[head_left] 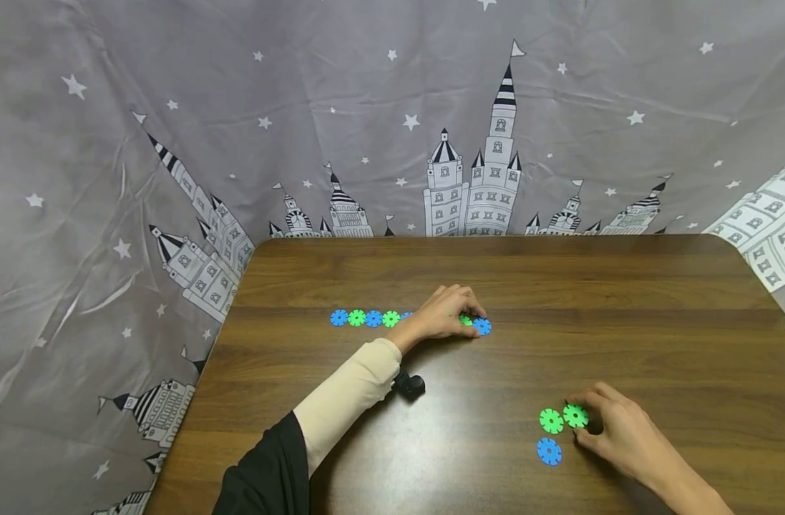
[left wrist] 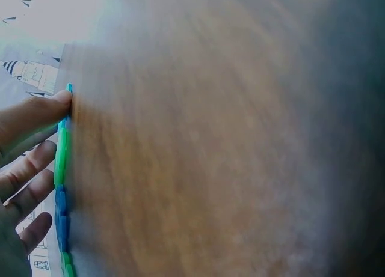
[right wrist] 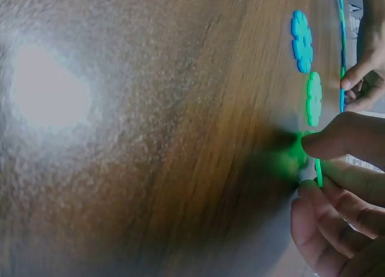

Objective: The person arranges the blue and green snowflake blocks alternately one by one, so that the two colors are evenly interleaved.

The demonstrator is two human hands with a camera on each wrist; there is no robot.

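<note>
A row of notched plastic discs, blue and green by turns, lies across the middle of the table; its left-end blue disc [head_left: 339,317] is in plain sight. My left hand [head_left: 440,315] covers part of the row and holds the right-end blue disc [head_left: 482,327] between thumb and fingers. At the front right, my right hand [head_left: 627,429] pinches a green disc [head_left: 575,415] by its edge, seemingly tilted up from the tabletop in the right wrist view. Another green disc [head_left: 550,420] lies just left of it, and a loose blue disc [head_left: 549,451] sits nearer the front edge.
The brown wooden table [head_left: 656,286] reaches back to a grey curtain [head_left: 340,79] printed with castles and stars. A small black device [head_left: 409,385] shows at the left wrist, under the cream sleeve [head_left: 347,397].
</note>
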